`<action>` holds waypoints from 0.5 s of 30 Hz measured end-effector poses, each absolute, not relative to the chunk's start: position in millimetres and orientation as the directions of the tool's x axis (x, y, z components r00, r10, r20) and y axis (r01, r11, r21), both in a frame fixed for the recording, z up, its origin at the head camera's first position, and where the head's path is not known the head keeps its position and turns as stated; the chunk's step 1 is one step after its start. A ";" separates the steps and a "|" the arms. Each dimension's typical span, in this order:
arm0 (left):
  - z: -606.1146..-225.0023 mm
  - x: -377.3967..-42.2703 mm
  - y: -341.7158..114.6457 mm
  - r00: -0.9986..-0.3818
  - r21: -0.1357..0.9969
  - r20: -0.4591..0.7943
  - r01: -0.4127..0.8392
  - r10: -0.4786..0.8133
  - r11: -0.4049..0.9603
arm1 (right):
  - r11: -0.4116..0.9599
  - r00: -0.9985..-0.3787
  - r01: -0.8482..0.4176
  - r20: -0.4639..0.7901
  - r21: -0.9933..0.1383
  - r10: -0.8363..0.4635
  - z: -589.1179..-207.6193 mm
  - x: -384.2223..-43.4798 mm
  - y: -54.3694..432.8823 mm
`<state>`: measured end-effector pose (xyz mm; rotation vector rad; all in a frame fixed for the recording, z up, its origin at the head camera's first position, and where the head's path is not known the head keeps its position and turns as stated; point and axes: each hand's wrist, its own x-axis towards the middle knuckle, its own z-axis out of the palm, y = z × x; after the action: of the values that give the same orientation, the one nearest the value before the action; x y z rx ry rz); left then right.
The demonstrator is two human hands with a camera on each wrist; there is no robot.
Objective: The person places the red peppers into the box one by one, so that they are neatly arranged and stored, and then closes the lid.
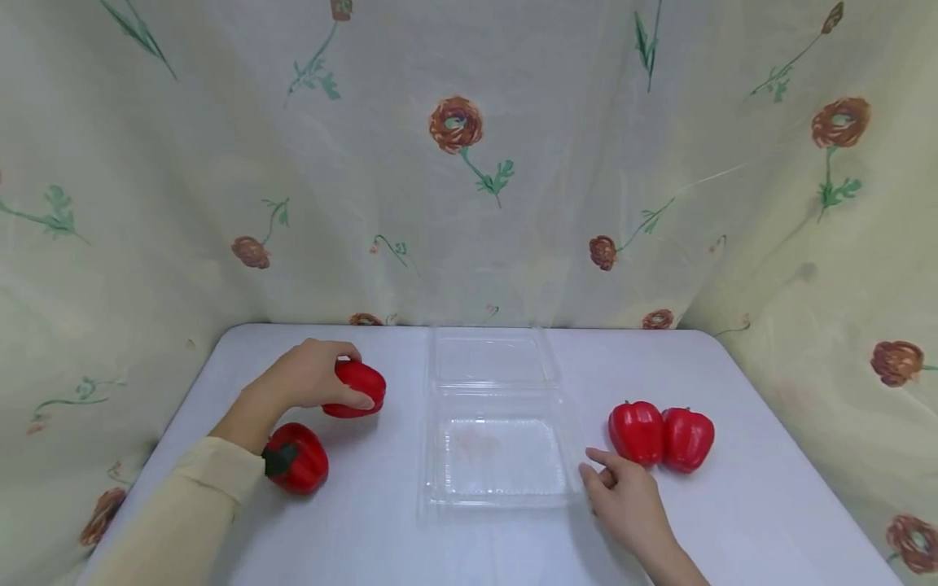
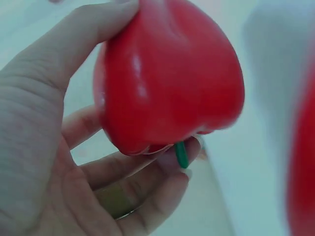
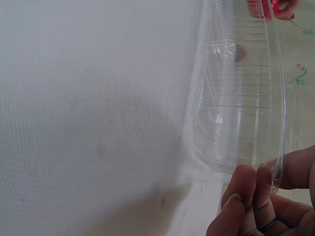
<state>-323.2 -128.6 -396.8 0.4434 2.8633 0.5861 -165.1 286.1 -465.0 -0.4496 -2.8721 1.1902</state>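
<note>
Left of centre in the head view, my left hand (image 1: 308, 376) curls its thumb and fingers round a red pepper (image 1: 362, 377); the green stem (image 2: 181, 155) shows near the fingertips in the left wrist view. My right hand (image 1: 628, 498), lower right, has its fingers at the right side of a clear container (image 1: 506, 464); whether they pinch or merely touch it, I cannot tell. The pepper's gloss suggests a smooth, slippery, probably light body, best held round its broad sides. The container looks thin and flexible, best taken by its rim. Outward: a second pepper (image 1: 302, 462) at lower left, two touching peppers (image 1: 636, 433) at right, all on the white worktop (image 1: 374, 521).
</note>
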 end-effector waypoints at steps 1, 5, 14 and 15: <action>-392.4 -322.4 -121.9 -0.937 0.400 -0.101 0.269 0.334 0.876 | 0.671 -0.959 0.262 -0.108 -0.694 0.263 -465.1 -164.9 286.1; -375.3 -316.8 -92.6 -0.919 0.385 -0.036 0.349 0.392 0.854 | 0.664 -0.956 0.271 -0.113 -0.697 0.272 -465.4 -163.6 286.0; -368.0 -302.6 -26.2 -0.863 0.316 0.018 0.483 0.504 0.816 | 0.658 -0.956 0.270 -0.111 -0.703 0.273 -465.2 -163.5 284.3; -369.8 -301.4 -19.1 -0.857 0.302 0.016 0.496 0.516 0.814 | 0.659 -0.956 0.269 -0.109 -0.702 0.274 -465.5 -163.6 284.2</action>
<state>-301.4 -19.1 -369.8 0.8173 2.9284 0.4589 -163.6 284.2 -465.5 -0.4675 -2.8555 1.2062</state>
